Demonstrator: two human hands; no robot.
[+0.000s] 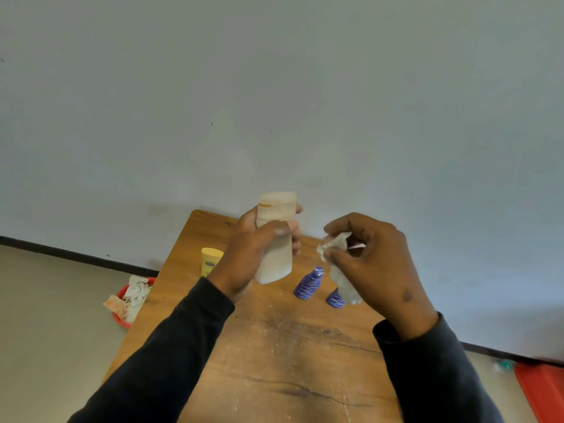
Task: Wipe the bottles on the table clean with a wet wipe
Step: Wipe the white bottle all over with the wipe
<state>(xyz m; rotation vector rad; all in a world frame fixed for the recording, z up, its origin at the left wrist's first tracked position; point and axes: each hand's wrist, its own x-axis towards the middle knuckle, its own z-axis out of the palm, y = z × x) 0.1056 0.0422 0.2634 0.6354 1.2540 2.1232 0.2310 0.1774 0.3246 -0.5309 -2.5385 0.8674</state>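
A pale, cream-coloured bottle (276, 239) is held up above the far part of the wooden tabletop (274, 346), its wide flat end pointing up and away. The left hand (253, 254) grips it around the middle, thumb across the near face and fingers (296, 236) curled round the far side. Just to its right, apart from the bottle, the right hand (375, 264) pinches a crumpled white wet wipe (338, 264) between thumb and fingertips; the wipe's loose end hangs down toward the tabletop. Below the hands two purple bottles with white stripes stand on the tabletop: one (309, 284) in full view, the other (335, 298) partly hidden behind the hanging wipe. A yellow bottle (210, 260) stands at the far left, partly behind the left wrist. Both arms wear dark sleeves (171, 355). On the floor to the left sits a red basin (122, 315) holding used wipes (135, 293); a red object (540, 389) lies at the near right.
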